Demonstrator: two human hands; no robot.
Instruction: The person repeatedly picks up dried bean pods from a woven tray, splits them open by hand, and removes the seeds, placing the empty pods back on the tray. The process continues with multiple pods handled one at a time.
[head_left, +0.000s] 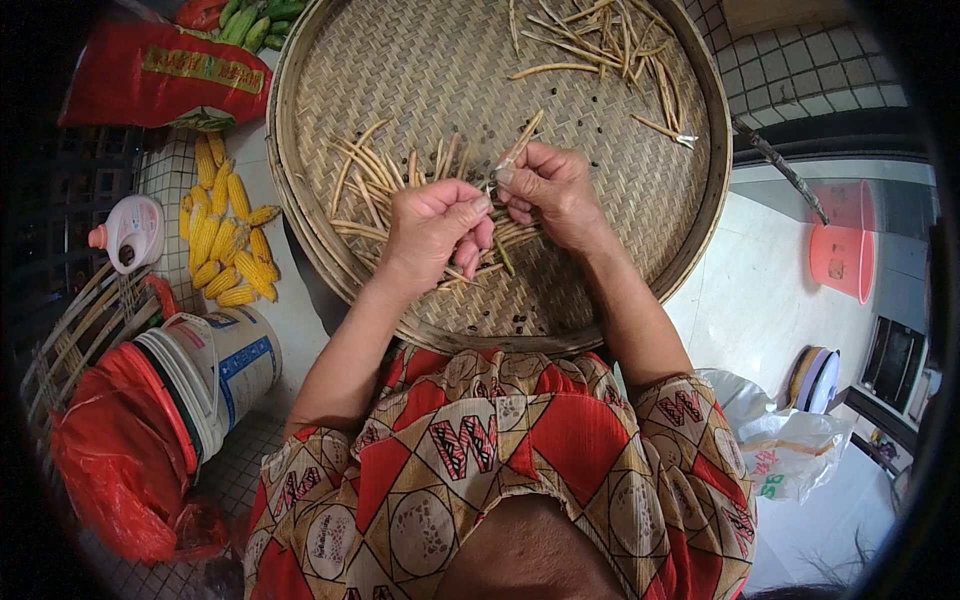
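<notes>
A dried bean pod (523, 139) points up and away from my right hand (559, 191), pinched between thumb and fingers. My left hand (442, 225) is close beside it, its thumb and forefinger pinched at the pod's near end; how firmly it grips there is partly hidden. Beneath both hands lies a heap of dry tan pods (367, 169) on a round woven bamboo tray (420, 82). A second bunch of pods (619, 41) rests near the tray's far right rim. Dark loose beans (519, 320) are scattered over the weave.
Yellow corn cobs (225, 225) lie on the floor to the left, near a pink-capped jug (135, 232) and a tipped white bucket (247, 360). A red sack (165, 75) and green vegetables (251, 26) are at far left. Rightward stand a pink bin (841, 262) and a plastic bag (795, 442).
</notes>
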